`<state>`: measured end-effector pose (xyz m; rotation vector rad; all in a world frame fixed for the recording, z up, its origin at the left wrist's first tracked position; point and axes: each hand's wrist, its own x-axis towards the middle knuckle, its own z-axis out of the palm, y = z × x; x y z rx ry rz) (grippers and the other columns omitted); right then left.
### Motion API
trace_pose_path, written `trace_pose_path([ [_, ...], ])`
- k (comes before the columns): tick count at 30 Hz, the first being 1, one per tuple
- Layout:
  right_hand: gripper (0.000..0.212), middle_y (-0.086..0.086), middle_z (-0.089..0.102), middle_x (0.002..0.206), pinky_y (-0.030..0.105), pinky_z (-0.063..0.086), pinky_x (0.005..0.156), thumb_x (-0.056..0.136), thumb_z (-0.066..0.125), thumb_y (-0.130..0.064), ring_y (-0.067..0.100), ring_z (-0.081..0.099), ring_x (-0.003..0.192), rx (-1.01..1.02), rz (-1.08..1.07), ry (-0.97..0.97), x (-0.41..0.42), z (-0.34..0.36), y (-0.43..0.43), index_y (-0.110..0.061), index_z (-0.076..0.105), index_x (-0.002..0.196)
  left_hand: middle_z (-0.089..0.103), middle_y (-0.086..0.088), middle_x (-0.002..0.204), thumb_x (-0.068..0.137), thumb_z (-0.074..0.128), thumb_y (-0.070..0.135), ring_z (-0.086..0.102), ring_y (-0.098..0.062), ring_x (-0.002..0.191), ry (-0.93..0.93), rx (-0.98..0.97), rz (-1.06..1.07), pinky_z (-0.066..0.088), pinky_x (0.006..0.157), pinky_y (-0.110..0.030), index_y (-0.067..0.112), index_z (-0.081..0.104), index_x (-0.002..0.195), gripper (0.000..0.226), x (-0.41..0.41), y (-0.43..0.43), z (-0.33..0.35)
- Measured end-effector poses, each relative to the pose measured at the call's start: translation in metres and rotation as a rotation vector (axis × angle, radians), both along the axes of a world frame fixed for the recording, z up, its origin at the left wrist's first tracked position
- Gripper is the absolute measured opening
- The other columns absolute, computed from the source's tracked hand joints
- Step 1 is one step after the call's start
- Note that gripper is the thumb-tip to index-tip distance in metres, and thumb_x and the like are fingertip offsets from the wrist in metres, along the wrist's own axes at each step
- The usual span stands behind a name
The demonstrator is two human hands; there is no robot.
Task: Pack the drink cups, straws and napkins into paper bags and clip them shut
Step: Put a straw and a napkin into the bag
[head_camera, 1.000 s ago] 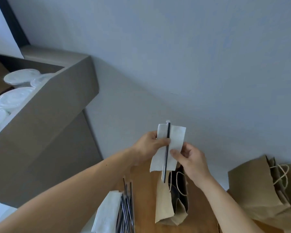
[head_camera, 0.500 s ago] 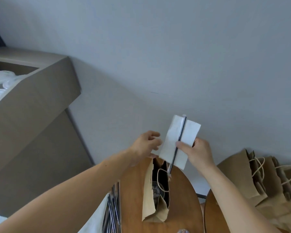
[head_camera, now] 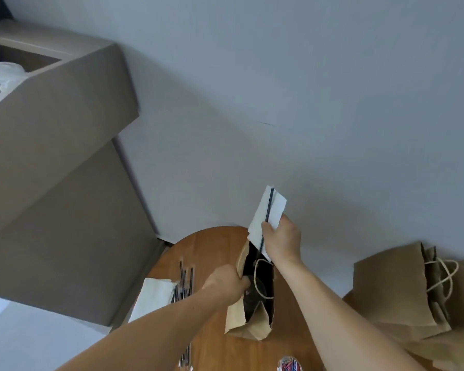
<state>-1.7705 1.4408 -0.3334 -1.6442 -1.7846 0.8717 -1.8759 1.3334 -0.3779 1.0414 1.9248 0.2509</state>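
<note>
An open brown paper bag (head_camera: 241, 319) stands on the round wooden table (head_camera: 214, 245). My left hand (head_camera: 225, 285) grips the bag's left rim, fingers curled inside the mouth. My right hand (head_camera: 281, 239) pinches a white napkin (head_camera: 265, 212) together with a black straw (head_camera: 268, 210) just above the bag's far edge; the straw's lower tip dips into the opening. Something dark and round lies inside the bag, probably a cup lid.
A stack of white napkins (head_camera: 153, 295) and several black straws (head_camera: 184, 279) lie at the table's left. More paper bags (head_camera: 402, 287) sit at the right. A container of coloured clips (head_camera: 289, 365) is at the bottom edge. A large cardboard box (head_camera: 65, 108) with white lids stands on the left.
My left hand let go of the napkin and dropped to grip the bag's rim. My right hand now carries napkin and straw alone, lowered toward the bag's mouth.
</note>
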Motion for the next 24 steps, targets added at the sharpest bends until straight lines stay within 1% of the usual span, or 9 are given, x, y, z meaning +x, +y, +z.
trace_pose_path([
  [3, 0.013, 0.006, 0.066, 0.097, 0.025, 0.04, 0.062, 0.093, 0.057, -0.016, 0.026, 0.063, 0.089, -0.097, 0.07, -0.096, -0.002, -0.012, -0.016, -0.008, 0.062, 0.102, 0.065, -0.005, 0.081, 0.092, 0.056, 0.03, 0.071, -0.024, 0.081, 0.006, 0.007, 0.048, 0.06, 0.075, -0.035, 0.011, 0.065, 0.091, 0.021, -0.008, -0.001, 0.0],
  [5, 0.018, 0.005, 0.066, 0.104, 0.023, 0.039, 0.06, 0.094, 0.057, -0.016, 0.026, 0.064, 0.095, -0.19, 0.129, -0.17, 0.0, -0.017, -0.027, -0.011, 0.062, 0.11, 0.065, -0.005, 0.079, 0.092, 0.055, 0.027, 0.071, -0.023, 0.079, 0.013, 0.02, 0.074, 0.061, 0.074, -0.034, 0.011, 0.065, 0.089, 0.02, -0.014, -0.002, 0.001],
  [8, 0.011, 0.002, 0.065, 0.101, 0.017, 0.035, 0.052, 0.095, 0.057, -0.02, 0.019, 0.061, 0.085, -0.306, 0.254, -0.348, 0.01, -0.024, -0.042, -0.016, 0.061, 0.104, 0.069, -0.007, 0.081, 0.093, 0.055, 0.029, 0.072, -0.023, 0.076, 0.013, 0.041, 0.097, 0.062, 0.074, -0.038, 0.011, 0.066, 0.086, 0.022, -0.018, -0.005, -0.001],
  [11, 0.007, -0.001, 0.064, 0.093, 0.019, 0.039, 0.053, 0.095, 0.057, -0.018, 0.015, 0.059, 0.077, -0.4, 0.365, -0.489, 0.017, -0.033, -0.055, -0.016, 0.062, 0.1, 0.071, -0.009, 0.081, 0.094, 0.053, 0.029, 0.072, -0.023, 0.075, -0.015, 0.054, 0.097, 0.062, 0.073, -0.038, 0.011, 0.067, 0.085, 0.025, -0.018, -0.007, -0.004],
  [16, 0.007, 0.0, 0.06, 0.091, 0.02, 0.041, 0.06, 0.096, 0.056, -0.012, 0.014, 0.055, 0.077, -0.544, 0.311, -0.476, -0.001, -0.053, -0.053, -0.018, 0.057, 0.094, 0.07, -0.002, 0.072, 0.094, 0.053, 0.032, 0.071, -0.015, 0.063, -0.085, 0.082, 0.16, 0.063, 0.067, -0.035, 0.017, 0.066, 0.079, 0.025, -0.016, -0.013, -0.014],
  [19, 0.01, 0.002, 0.063, 0.095, 0.025, 0.048, 0.071, 0.096, 0.052, -0.011, 0.015, 0.058, 0.083, -0.595, 0.335, -0.516, -0.004, -0.074, -0.048, -0.016, 0.06, 0.098, 0.071, -0.004, 0.071, 0.092, 0.053, 0.03, 0.072, -0.018, 0.064, -0.104, 0.088, 0.187, 0.062, 0.066, -0.039, 0.014, 0.068, 0.078, 0.026, -0.025, -0.014, -0.015],
  [22, 0.015, 0.001, 0.062, 0.09, 0.022, 0.045, 0.063, 0.099, 0.046, -0.011, 0.012, 0.057, 0.076, -0.65, 0.354, -0.554, -0.004, -0.092, -0.044, -0.015, 0.06, 0.099, 0.071, -0.007, 0.075, 0.092, 0.053, 0.03, 0.072, -0.021, 0.068, -0.105, 0.091, 0.184, 0.062, 0.068, -0.042, 0.012, 0.068, 0.082, 0.026, -0.03, -0.014, -0.016],
  [23, 0.016, 0.002, 0.062, 0.09, 0.023, 0.046, 0.064, 0.099, 0.045, -0.012, 0.014, 0.059, 0.077, -0.671, 0.327, -0.553, -0.006, -0.095, -0.041, -0.014, 0.061, 0.102, 0.07, -0.006, 0.077, 0.092, 0.053, 0.031, 0.072, -0.021, 0.069, -0.103, 0.085, 0.165, 0.062, 0.068, -0.039, 0.014, 0.067, 0.082, 0.025, -0.029, -0.015, -0.016],
  [24, 0.018, 0.005, 0.064, 0.098, 0.025, 0.049, 0.071, 0.099, 0.046, -0.012, 0.018, 0.063, 0.086, -0.675, 0.312, -0.55, -0.008, -0.1, -0.037, -0.012, 0.061, 0.108, 0.069, -0.006, 0.078, 0.093, 0.053, 0.033, 0.071, -0.021, 0.07, -0.1, 0.08, 0.145, 0.062, 0.066, -0.036, 0.015, 0.066, 0.081, 0.024, -0.027, -0.015, -0.017],
])
